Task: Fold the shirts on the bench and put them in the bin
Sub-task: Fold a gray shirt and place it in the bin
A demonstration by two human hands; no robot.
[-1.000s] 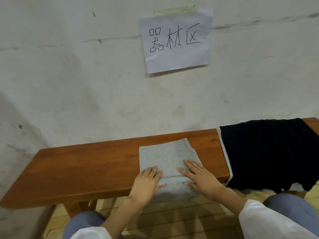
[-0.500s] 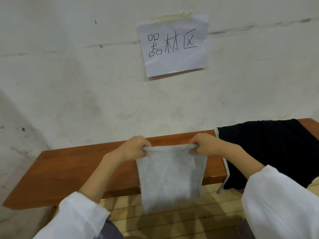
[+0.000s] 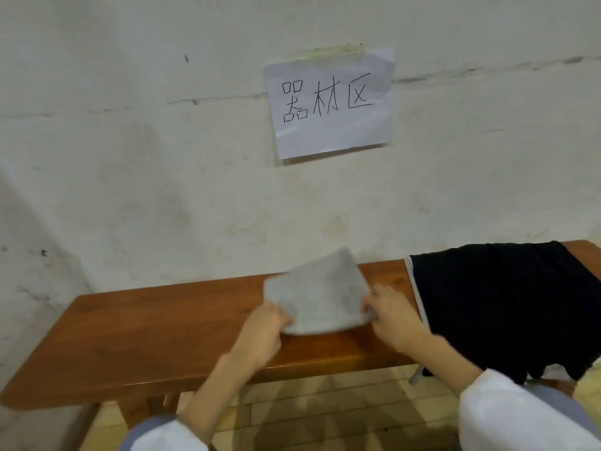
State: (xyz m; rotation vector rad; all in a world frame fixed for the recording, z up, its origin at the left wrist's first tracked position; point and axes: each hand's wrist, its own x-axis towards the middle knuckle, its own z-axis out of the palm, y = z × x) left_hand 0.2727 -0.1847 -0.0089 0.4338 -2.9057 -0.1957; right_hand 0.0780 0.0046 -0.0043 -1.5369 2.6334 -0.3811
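The gray shirt (image 3: 320,294) is now a small folded pad, held low over the middle of the desk (image 3: 162,336) with its far corner tipped up. I cannot tell if it touches the wood. Half a second ago it hung down long from its top edge in front of the desk, so one more fold has gone in. My left hand (image 3: 263,333) pinches its near left edge and my right hand (image 3: 395,320) pinches its near right edge, fingers curled on the cloth. I think this shirt is about ready for the bin, but I cannot see the bin from here. The dark shirt (image 3: 504,304) lies spread over the right end of the desk, not folded yet, so more work is left.
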